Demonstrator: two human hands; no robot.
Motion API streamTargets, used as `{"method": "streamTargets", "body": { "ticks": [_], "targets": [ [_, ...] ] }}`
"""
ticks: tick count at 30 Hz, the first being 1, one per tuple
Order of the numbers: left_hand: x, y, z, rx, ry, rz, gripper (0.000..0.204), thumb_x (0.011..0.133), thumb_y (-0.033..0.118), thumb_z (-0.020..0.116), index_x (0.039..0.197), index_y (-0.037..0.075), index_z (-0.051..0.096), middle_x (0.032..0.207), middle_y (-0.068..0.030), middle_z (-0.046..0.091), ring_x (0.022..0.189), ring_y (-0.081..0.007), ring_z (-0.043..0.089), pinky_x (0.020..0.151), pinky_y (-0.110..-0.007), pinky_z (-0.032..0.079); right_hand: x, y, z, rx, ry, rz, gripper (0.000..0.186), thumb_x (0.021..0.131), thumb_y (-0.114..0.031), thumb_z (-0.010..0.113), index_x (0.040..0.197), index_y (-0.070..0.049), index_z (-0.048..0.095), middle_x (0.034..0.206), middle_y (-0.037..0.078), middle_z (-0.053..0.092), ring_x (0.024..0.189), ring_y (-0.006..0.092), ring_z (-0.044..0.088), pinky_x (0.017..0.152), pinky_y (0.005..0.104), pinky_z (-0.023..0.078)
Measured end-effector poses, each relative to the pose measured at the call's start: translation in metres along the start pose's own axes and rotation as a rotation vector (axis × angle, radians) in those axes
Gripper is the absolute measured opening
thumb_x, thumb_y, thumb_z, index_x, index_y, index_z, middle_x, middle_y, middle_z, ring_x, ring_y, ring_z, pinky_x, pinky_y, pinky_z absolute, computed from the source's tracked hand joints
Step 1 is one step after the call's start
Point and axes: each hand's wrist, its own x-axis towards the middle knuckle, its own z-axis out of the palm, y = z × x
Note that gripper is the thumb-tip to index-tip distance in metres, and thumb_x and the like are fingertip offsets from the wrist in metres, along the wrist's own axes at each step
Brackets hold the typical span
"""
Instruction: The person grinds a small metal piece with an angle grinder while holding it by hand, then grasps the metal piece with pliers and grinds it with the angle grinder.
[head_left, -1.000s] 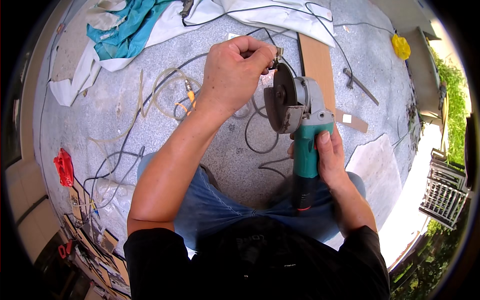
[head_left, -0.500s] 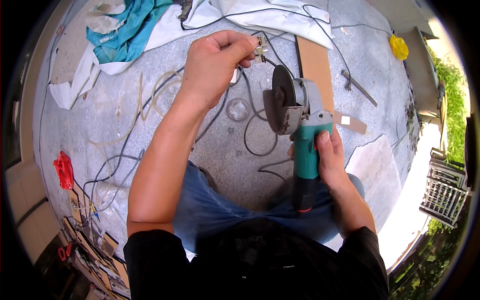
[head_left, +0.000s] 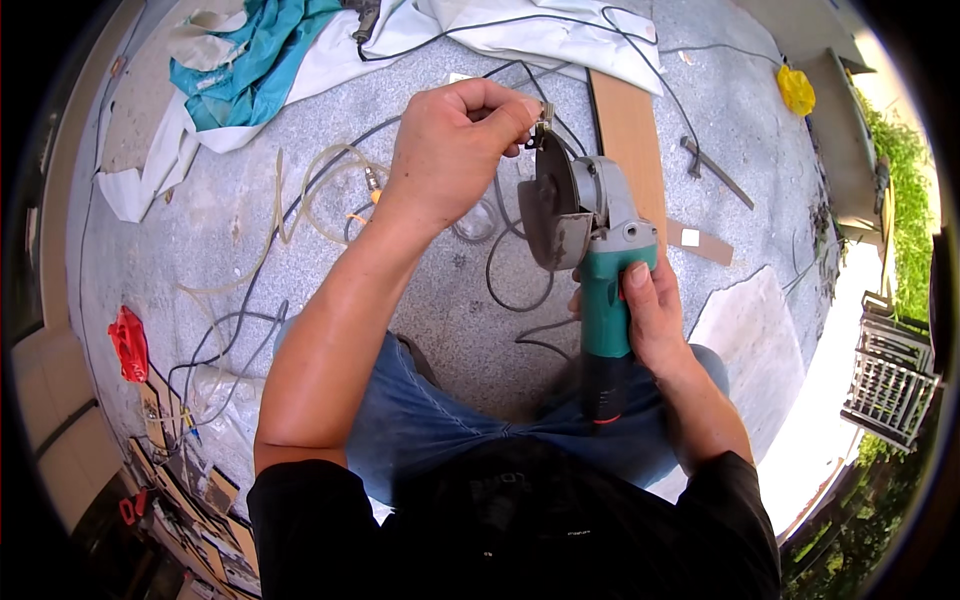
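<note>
My left hand [head_left: 450, 155] pinches a small metal piece [head_left: 544, 118] at the top edge of the grinding disc [head_left: 550, 180]. The piece looks like a shiny bracket or hinge, partly hidden by my fingers; I cannot tell whether it touches the disc. My right hand [head_left: 652, 315] is wrapped round the green-and-black body of an angle grinder [head_left: 607, 295], thumb on its side, other fingers mostly behind it. The grinder stands upright in view, with its grey head and rusty guard at the top, above my jean-clad legs.
Cables and clear hose [head_left: 335, 150] lie around the floor. A wooden plank [head_left: 625, 130] and metal bar [head_left: 730, 185] are right of the grinder. White and teal sheets [head_left: 250, 70] lie at the back, a red bag [head_left: 128, 345] and stacked boards left, a yellow bag [head_left: 795, 92] right.
My left hand, holding the metal piece, moved left away from the disc, then back right and down to its top edge. The grinder has shifted slightly left in view.
</note>
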Motion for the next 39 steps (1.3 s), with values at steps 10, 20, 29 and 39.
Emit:
{"method": "streamTargets", "body": {
  "ticks": [10, 20, 29, 39],
  "targets": [
    [0.016, 0.02, -0.063, -0.495, 0.016, 0.047, 0.02, 0.096, 0.022, 0.077, 0.108, 0.005, 0.074, 0.087, 0.0008, 0.069, 0.079, -0.009, 0.061, 0.075, -0.025, 0.05, -0.001, 0.007, -0.014, -0.005, 0.02, -0.038, 0.064, 0.101, -0.055, 0.06, 0.139, -0.005, 0.048, 0.114, 0.02, 0.067, 0.086, 0.0296, 0.073, 0.074, 0.041, 0.062],
    [0.008, 0.031, -0.075, -0.646, -0.05, 0.126, 0.018, 0.104, 0.019, 0.065, 0.115, 0.005, 0.069, 0.094, -0.0046, 0.07, 0.085, -0.0148, 0.065, 0.077, -0.03, 0.055, 0.012, -0.006, -0.014, 0.095, 0.011, -0.09, 0.078, 0.089, -0.056, 0.077, 0.136, -0.002, 0.047, 0.111, 0.015, 0.065, 0.09, 0.0274, 0.071, 0.074, 0.0408, 0.062],
    [0.008, 0.02, -0.078, -0.724, -0.268, 0.351, 0.014, 0.105, 0.018, 0.063, 0.115, 0.01, 0.065, 0.11, -0.0103, 0.063, 0.091, -0.0208, 0.062, 0.085, -0.038, 0.055, 0.019, -0.004, -0.014, 0.048, -0.062, -0.07, 0.08, 0.085, -0.055, 0.081, 0.133, 0.001, 0.05, 0.112, 0.016, 0.065, 0.089, 0.0246, 0.07, 0.075, 0.0371, 0.061],
    [0.0, 0.029, -0.074, -0.729, -0.251, 0.288, 0.017, 0.103, 0.017, 0.066, 0.114, 0.005, 0.068, 0.109, -0.008, 0.067, 0.089, -0.0195, 0.064, 0.083, -0.034, 0.055, 0.015, -0.001, -0.008, 0.103, 0.011, 0.028, 0.06, 0.083, -0.029, 0.087, 0.125, 0.0, 0.055, 0.1, 0.014, 0.07, 0.085, 0.0248, 0.071, 0.074, 0.038, 0.06]
  ]
}}
